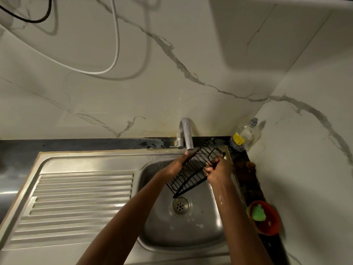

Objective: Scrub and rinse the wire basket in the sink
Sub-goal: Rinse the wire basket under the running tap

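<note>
The black wire basket hangs tilted over the sink bowl, its upper end under the spout of the tap at about 12 o'clock of the bowl, its lower end just above the drain. Whether water runs from the spout cannot be told. The left hand holds the basket's left edge, its grip curled round the wires at about 10 o'clock of the basket. The right hand holds the right edge at about 3 o'clock, fingers pinched over the rim wire; the forearm looks wet. The ribbed drainboard lies at 9 o'clock of the bowl. On the dark bench at 3 o'clock of the sink stands a red bowl with a green sponge in it. In the corner at 1 o'clock stands a clear bottle with a yellow label, its writing too small to read. A white cable and a black cable hang on the marble wall
</note>
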A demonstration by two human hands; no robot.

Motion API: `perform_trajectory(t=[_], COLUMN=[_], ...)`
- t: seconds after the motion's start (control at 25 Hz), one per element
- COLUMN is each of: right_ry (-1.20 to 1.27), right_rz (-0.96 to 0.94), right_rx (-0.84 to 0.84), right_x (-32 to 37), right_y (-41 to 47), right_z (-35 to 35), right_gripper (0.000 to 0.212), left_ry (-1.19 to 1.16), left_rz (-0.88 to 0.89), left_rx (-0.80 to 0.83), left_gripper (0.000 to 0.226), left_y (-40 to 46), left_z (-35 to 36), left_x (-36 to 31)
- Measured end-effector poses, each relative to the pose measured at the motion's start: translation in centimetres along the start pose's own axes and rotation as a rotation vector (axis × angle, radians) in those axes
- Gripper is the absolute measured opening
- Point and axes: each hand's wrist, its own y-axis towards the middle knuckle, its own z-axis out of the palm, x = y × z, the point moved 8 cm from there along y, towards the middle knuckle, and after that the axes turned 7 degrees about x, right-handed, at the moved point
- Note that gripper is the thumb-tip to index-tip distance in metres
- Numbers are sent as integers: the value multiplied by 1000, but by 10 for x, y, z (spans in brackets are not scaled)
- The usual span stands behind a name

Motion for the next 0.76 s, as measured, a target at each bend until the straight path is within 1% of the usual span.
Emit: perform_trajectory(t=[0.08,0.16,0.2,0.28,0.32,0.4,0.48,0.56,0.64,0.76], right_ry=[-15,-11,-15,-47,-61,-64,-26,18,56,43], right_rz=[-19,-42,-41,-28,-26,-6,50,104,134,152], right_rx=[0,5,24,94,114,171,295,372,422,483], right_x=[18,39,43,43,41,40,35,29,18,-2], right_y=[-1,1,3,4,6,8,6,2,3,18], right_z=[-9,-16,-19,-21,-26,-37,-46,-56,-63,-62], right_gripper=[38,43,45,47,48,46,48,54,57,50], left_ry=[38,59,21,-131,-233,-358,-378,-343,-426,-582], left_rz=[1,-98,-173,-258,-275,-280,-350,-431,-408,-349], left_rx=[7,-41,-85,-239,-298,-344,-345,-274,-202,-215], left_gripper=[46,47,50,53,51,50,61,77,82,79], left_y=[3,12,15,18,19,23,15,4,-5,-35], left_z=[-7,-17,-20,-24,-26,-33,-42,-44,-42,-45], left_x=[25,53,64,77,80,80,83,88,97,111])
